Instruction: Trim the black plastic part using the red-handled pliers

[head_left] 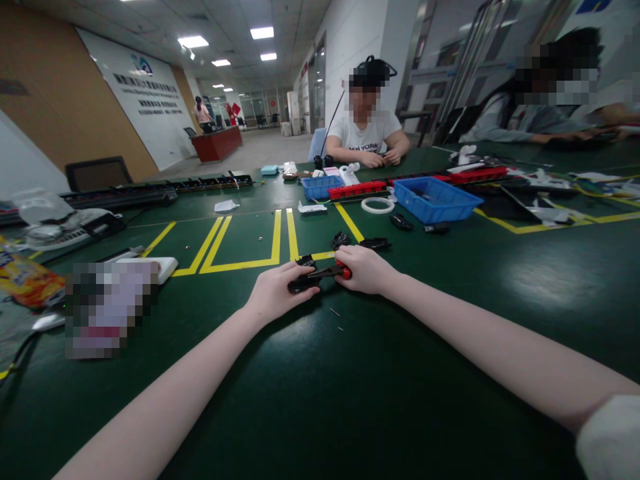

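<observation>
Fingers of my left hand point(277, 291) are closed round a small black plastic part point(301, 283) just above the green table point(320, 387). My right hand point(367, 270) is wrapped round the red handles of a pair of pliers point(327, 272). The dark jaws point left and meet the black part; whether they grip it, I cannot tell. Beyond my right hand lie another black part point(375, 243) and a dark crumpled-looking piece point(341, 239). Two thin metal pins point(335, 311) rest on the table below the pliers.
A blue bin point(435, 203) and a white tape ring point(377, 205) stand beyond my right hand. To the left are a pixelated flat object point(110, 307), a white fan point(70, 227) and an orange snack bag point(27, 277). Across the table sits a person point(367, 127).
</observation>
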`<state>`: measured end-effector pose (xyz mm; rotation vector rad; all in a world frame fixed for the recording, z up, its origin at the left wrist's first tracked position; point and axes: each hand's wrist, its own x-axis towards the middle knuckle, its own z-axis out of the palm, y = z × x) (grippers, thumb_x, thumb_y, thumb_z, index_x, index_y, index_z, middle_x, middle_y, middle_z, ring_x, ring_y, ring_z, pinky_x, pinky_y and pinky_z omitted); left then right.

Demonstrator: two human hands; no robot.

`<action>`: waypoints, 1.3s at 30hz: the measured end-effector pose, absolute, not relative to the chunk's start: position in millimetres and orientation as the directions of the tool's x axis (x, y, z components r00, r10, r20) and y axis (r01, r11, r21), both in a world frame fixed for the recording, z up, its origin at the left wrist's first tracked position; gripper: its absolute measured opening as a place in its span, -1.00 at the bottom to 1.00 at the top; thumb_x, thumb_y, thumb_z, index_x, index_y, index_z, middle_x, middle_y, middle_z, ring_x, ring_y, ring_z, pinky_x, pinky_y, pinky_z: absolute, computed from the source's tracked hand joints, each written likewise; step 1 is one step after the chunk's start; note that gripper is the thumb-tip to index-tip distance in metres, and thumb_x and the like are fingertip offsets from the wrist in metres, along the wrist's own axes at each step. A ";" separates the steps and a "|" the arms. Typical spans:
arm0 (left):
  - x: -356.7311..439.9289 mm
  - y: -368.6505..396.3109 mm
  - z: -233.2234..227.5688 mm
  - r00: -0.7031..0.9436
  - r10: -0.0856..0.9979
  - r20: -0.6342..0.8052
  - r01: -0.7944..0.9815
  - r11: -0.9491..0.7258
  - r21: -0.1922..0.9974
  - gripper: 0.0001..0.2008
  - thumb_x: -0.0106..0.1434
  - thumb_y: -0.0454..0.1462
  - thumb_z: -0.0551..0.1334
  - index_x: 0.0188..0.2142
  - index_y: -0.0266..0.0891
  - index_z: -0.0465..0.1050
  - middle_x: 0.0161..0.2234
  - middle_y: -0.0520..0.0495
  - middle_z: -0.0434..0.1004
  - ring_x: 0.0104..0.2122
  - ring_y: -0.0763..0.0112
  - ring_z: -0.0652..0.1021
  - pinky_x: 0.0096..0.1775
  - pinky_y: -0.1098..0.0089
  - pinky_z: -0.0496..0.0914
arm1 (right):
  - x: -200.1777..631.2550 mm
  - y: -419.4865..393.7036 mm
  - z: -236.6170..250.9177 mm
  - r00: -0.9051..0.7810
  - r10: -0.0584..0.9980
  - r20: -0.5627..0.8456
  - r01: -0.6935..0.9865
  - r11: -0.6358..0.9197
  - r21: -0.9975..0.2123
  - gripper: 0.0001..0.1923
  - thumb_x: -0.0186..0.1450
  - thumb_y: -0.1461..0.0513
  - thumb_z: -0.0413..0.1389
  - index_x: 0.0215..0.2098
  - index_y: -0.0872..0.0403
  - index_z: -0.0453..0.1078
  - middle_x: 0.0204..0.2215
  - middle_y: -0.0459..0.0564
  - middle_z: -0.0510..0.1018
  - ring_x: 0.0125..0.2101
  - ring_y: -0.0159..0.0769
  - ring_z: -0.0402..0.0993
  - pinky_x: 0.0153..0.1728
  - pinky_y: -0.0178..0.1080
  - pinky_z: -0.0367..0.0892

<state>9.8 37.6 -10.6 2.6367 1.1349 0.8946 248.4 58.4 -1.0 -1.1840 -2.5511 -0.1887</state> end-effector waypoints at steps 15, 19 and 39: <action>12.9 35.0 -8.3 0.623 0.667 0.409 0.623 -0.739 0.256 -0.56 0.20 -0.06 0.23 0.04 -0.13 0.35 -0.10 -0.06 0.52 -0.20 0.26 0.56 -0.19 0.28 0.45 | 246.0 57.8 -0.4 -0.628 0.702 0.337 0.750 0.661 0.020 -0.87 0.12 0.22 0.10 -0.37 0.10 0.28 -0.36 0.08 0.44 -0.33 -0.18 0.36 -0.29 -0.21 0.21; 13.1 37.2 -9.7 0.637 0.671 0.380 0.627 -0.738 0.249 -0.50 0.19 -0.01 0.24 0.07 -0.13 0.32 -0.08 -0.08 0.50 -0.18 0.23 0.55 -0.19 0.27 0.45 | 245.4 57.0 0.0 -0.626 0.702 0.340 0.750 0.661 0.014 -0.88 0.12 0.23 0.10 -0.38 0.10 0.28 -0.37 0.07 0.45 -0.34 -0.19 0.36 -0.31 -0.22 0.21; 13.6 34.2 -8.7 0.649 0.660 0.379 0.597 -0.750 0.285 -0.74 0.30 -0.09 0.17 -0.12 -0.18 0.39 -0.12 -0.07 0.43 -0.23 0.30 0.53 -0.25 0.34 0.45 | 248.9 55.5 -2.2 -0.561 0.730 0.390 0.742 0.652 -0.153 -0.88 0.12 0.23 0.09 -0.46 0.05 0.19 -0.44 -0.03 0.40 -0.40 -0.29 0.33 -0.39 -0.29 0.19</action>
